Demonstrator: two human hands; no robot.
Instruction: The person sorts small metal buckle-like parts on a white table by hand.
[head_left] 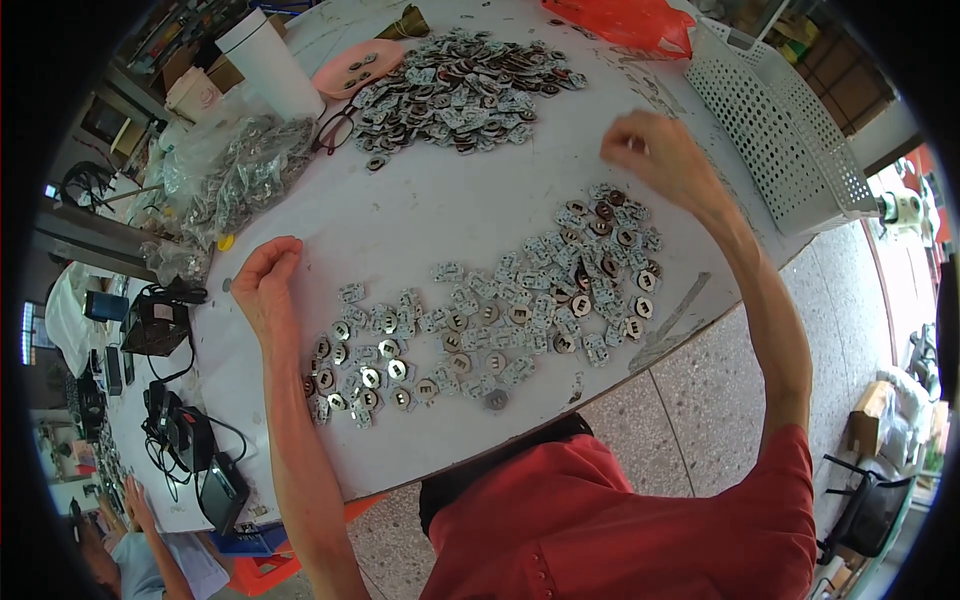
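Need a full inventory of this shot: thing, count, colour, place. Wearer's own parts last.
metal parts, far heap: too many to count, silver and brown, far table
metal parts, near spread: dozens, silver and brown, near edge
table: one, white, centre
pink dish: one, pink, left of far heap
bottle-like cylinder: one, white, far left
glasses: one pair, dark red, below dish
clear bags: at least two, transparent, left
red bag: one, red, far right
perforated basket: at least one, white, right
black chair: one, black, lower right
co-worker: one, pale-blue clothing, lower left
left hand: one, bare, left of near spread
right hand: one, bare, above table's right
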